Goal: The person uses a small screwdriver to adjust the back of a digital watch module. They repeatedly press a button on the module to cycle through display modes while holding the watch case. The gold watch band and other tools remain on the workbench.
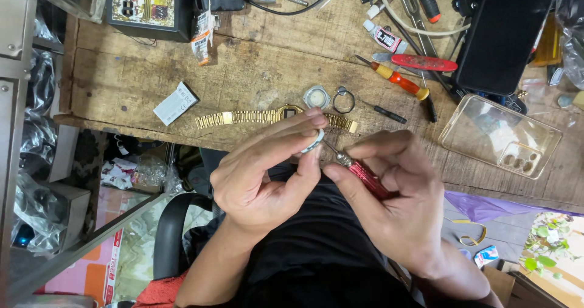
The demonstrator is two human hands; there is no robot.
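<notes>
Head view: left hand (261,174) pinches a small round silvery part (314,141); right hand (395,192) grips a red-handled screwdriver (365,175).

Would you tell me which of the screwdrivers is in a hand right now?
The red-handled one, gripped in the right hand; the orange-handled one and the small black one lie on the bench.

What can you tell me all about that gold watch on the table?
The gold watch lies flat on the worn wooden bench, near its front edge. Its shiny metal link band stretches out straight to both sides. The case in the middle looks dark inside, but the left hand hides part of it, so whether the hand touches it cannot be told. A small silvery square part and a thin dark ring lie just behind it.
</notes>
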